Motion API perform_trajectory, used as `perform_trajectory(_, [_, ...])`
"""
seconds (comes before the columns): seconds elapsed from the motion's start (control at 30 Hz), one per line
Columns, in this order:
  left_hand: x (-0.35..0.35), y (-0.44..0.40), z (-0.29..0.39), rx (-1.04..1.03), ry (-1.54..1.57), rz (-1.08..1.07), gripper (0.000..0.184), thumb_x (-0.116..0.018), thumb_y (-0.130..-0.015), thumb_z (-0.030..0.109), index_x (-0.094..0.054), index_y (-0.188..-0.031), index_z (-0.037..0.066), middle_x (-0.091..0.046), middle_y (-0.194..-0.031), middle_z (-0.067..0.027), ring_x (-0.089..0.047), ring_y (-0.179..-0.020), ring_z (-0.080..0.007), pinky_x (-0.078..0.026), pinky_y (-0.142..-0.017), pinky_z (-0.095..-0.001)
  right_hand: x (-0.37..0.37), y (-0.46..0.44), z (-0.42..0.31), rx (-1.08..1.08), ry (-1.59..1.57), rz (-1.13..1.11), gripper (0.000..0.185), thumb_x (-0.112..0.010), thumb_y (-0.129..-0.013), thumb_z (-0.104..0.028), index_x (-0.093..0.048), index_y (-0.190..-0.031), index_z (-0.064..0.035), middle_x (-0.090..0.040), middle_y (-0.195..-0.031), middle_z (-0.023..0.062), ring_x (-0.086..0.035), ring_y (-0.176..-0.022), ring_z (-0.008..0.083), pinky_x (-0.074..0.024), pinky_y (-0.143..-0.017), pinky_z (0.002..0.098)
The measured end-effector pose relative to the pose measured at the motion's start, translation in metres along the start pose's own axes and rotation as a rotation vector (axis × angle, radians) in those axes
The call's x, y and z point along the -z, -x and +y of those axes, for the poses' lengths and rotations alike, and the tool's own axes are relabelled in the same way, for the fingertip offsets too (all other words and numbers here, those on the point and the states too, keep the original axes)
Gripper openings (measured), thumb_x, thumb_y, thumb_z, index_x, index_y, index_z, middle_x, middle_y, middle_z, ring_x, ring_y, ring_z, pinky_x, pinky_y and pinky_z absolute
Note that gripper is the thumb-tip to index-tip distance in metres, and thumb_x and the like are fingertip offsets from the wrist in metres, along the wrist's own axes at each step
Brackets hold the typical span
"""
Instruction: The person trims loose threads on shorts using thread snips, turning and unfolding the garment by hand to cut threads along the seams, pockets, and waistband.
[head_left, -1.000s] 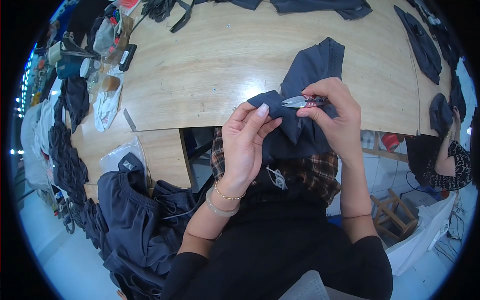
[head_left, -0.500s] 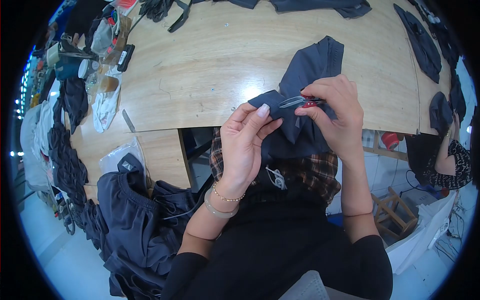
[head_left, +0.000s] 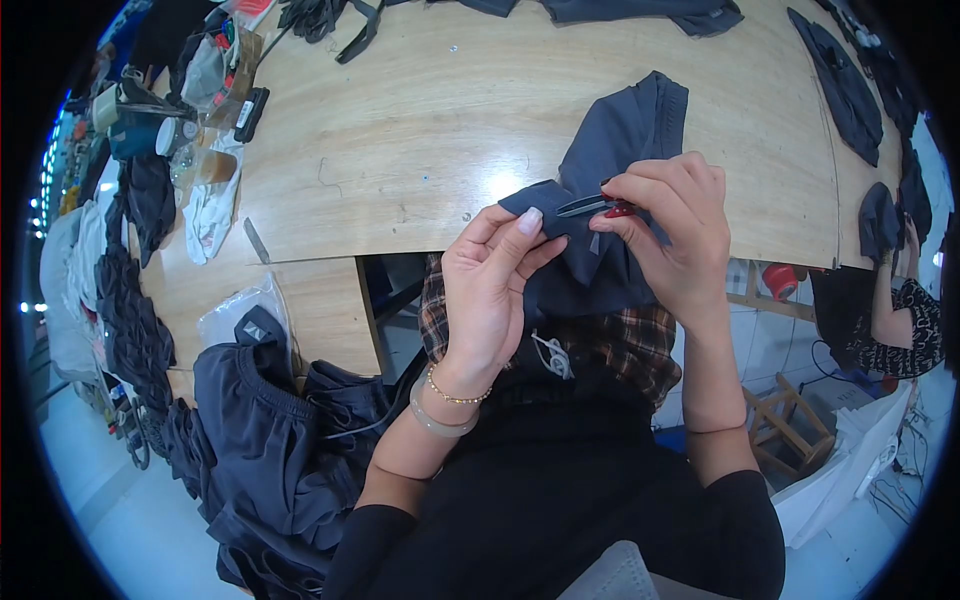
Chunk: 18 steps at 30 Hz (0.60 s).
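Observation:
My left hand (head_left: 490,270) pinches the edge of a dark grey garment (head_left: 625,130) between thumb and fingers. The garment runs from the table over the front edge and down toward my lap. In my right hand (head_left: 680,230) is a pair of thread snips (head_left: 590,206) with red on the handles, gripped between thumb and fingers. Its blades point left, close together, and their tips lie at the cloth beside my left fingertips. Whether a thread is between the blades is too small to tell.
A pile of dark garments (head_left: 260,420) lies at lower left beside a plastic bag (head_left: 225,322). A thin blade-like strip (head_left: 257,241) rests on the wooden table (head_left: 390,130). Bottles and a box stand at far left. Another person's arm (head_left: 890,320) is at right, near a wooden stool (head_left: 790,425).
The snips' blades have come closer together as my right fingers squeezed. My left hand and the garment have hardly moved.

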<state>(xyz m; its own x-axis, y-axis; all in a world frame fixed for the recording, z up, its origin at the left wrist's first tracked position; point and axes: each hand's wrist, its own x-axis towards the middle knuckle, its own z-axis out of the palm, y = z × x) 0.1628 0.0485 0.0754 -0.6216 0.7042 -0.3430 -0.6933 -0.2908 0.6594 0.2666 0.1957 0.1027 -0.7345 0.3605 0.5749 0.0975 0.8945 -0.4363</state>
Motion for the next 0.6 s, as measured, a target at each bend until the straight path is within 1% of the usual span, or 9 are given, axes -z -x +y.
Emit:
perform_trajectory(0.07, [0.0, 0.0, 0.0, 0.0, -0.002, 0.001, 0.008, -0.062, -0.094, 0.005, -0.063, -0.1, 0.0, -0.069, -0.093, -0.0081, -0.068, -0.085, -0.0133, -0.059, -0.082, -0.0306, -0.001, 0.001, 0.001, -0.005, -0.01, -0.003, 0.029, -0.081, -0.064, -0.018, -0.069, -0.09, -0.0114, -0.064, -0.086, -0.0012, -0.055, -0.079, 0.0175, -0.0343, -0.073, 0.0302])
perform_trajectory(0.13, [0.0, 0.0, 0.001, 0.012, -0.009, 0.002, 0.008, -0.062, -0.094, 0.005, -0.063, -0.1, 0.0, -0.069, -0.093, -0.0079, -0.068, -0.085, -0.0136, -0.059, -0.083, -0.0307, -0.003, 0.002, 0.003, -0.076, -0.167, -0.04, 0.029, -0.081, -0.067, -0.014, -0.068, -0.093, -0.0093, -0.064, -0.088, 0.0014, -0.056, -0.08, 0.017, -0.0381, -0.072, 0.0298])
perform_trajectory(0.17, [0.0, 0.0, 0.001, 0.012, -0.009, 0.002, 0.008, -0.062, -0.094, 0.005, -0.063, -0.1, 0.0, -0.069, -0.093, -0.0079, -0.068, -0.085, -0.0136, -0.059, -0.083, -0.0307, -0.004, 0.003, 0.002, -0.076, -0.167, -0.04, 0.029, -0.081, -0.067, -0.014, -0.068, -0.093, -0.0093, -0.064, -0.088, 0.0014, -0.056, -0.08, 0.017, -0.0381, -0.072, 0.0298])
perform_trajectory(0.23, [-0.001, 0.0, 0.001, 0.016, 0.006, -0.01, 0.011, -0.062, -0.094, 0.003, -0.063, -0.104, -0.001, -0.069, -0.097, -0.0082, -0.067, -0.088, -0.0132, -0.058, -0.085, -0.0303, -0.009, 0.003, -0.002, -0.365, -0.527, 0.023, 0.03, -0.081, -0.069, -0.008, -0.066, -0.096, -0.0059, -0.061, -0.088, 0.004, -0.057, -0.082, 0.0158, -0.0432, -0.071, 0.028])
perform_trajectory(0.37, [-0.003, -0.001, -0.002, -0.024, -0.021, -0.008, 0.016, -0.062, -0.093, 0.001, -0.062, -0.109, -0.002, -0.068, -0.1, -0.0082, -0.066, -0.094, -0.0127, -0.056, -0.088, -0.0295, -0.009, 0.001, -0.007, -0.386, -0.571, 0.06, 0.031, -0.079, -0.071, -0.004, -0.066, -0.099, -0.0048, -0.058, -0.086, 0.0047, -0.057, -0.078, 0.0138, -0.0464, -0.066, 0.0253])
perform_trajectory(0.43, [-0.001, -0.002, -0.004, -0.025, -0.05, -0.01, 0.021, -0.063, -0.091, -0.002, -0.061, -0.112, -0.001, -0.067, -0.103, -0.0078, -0.064, -0.097, -0.0121, -0.055, -0.089, -0.0284, -0.01, 0.001, -0.012, -0.313, -0.457, -0.094, 0.031, -0.077, -0.072, 0.0, -0.066, -0.102, -0.0057, -0.056, -0.083, 0.0041, -0.057, -0.07, 0.0141, -0.045, -0.061, 0.0239])
perform_trajectory(0.47, [-0.002, -0.002, -0.004, -0.022, -0.05, -0.012, 0.021, -0.063, -0.091, -0.002, -0.061, -0.112, -0.001, -0.067, -0.103, -0.0078, -0.064, -0.097, -0.0121, -0.055, -0.089, -0.0284, -0.016, 0.002, -0.01, -0.221, -0.444, -0.089, 0.03, -0.074, -0.074, 0.002, -0.067, -0.102, -0.0063, -0.056, -0.081, 0.0047, -0.055, -0.065, 0.0141, -0.0423, -0.055, 0.0236])
perform_trajectory(0.53, [-0.005, 0.0, -0.004, -0.074, -0.136, -0.046, 0.022, -0.064, -0.09, -0.003, -0.061, -0.112, -0.001, -0.067, -0.101, -0.0072, -0.064, -0.095, -0.0121, -0.055, -0.088, -0.0275, -0.03, 0.004, -0.011, -0.169, -0.403, -0.058, 0.022, -0.072, -0.076, 0.003, -0.067, -0.097, -0.0037, -0.055, -0.078, 0.0051, -0.054, -0.063, 0.0145, -0.0415, -0.055, 0.0245])
perform_trajectory(0.6, [-0.002, -0.003, -0.007, -0.079, -0.125, -0.042, 0.022, -0.064, -0.09, -0.003, -0.061, -0.111, -0.001, -0.067, -0.101, -0.0073, -0.064, -0.094, -0.012, -0.055, -0.088, -0.0273, -0.037, 0.004, -0.01, -0.211, -0.453, -0.027, 0.017, -0.071, -0.078, 0.002, -0.066, -0.094, -0.0023, -0.056, -0.077, 0.0055, -0.054, -0.063, 0.0136, -0.0415, -0.055, 0.0248])
